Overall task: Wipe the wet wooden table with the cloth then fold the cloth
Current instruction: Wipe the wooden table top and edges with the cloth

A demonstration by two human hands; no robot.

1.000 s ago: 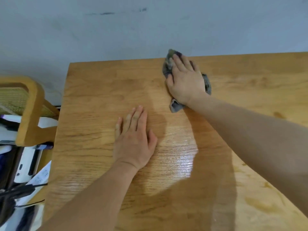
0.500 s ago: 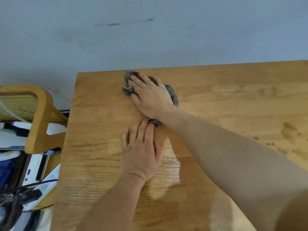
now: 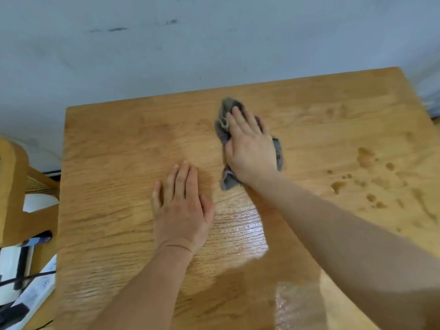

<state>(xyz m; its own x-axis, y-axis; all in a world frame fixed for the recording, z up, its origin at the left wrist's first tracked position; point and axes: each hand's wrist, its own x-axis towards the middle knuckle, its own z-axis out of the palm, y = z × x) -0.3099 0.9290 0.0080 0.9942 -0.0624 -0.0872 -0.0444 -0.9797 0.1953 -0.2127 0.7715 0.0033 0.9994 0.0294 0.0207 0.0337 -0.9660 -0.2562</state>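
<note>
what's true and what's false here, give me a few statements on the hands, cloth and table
1. The right hand presses flat on the grey cloth. True.
2. The left hand pinches the cloth. False: it rests flat on the bare wooden table, apart from the cloth.
3. Water drops lie on the table right of the cloth. True.
4. The cloth is neatly folded. False: it is bunched under the right hand.
5. A wooden chair stands left of the table. True.
</note>
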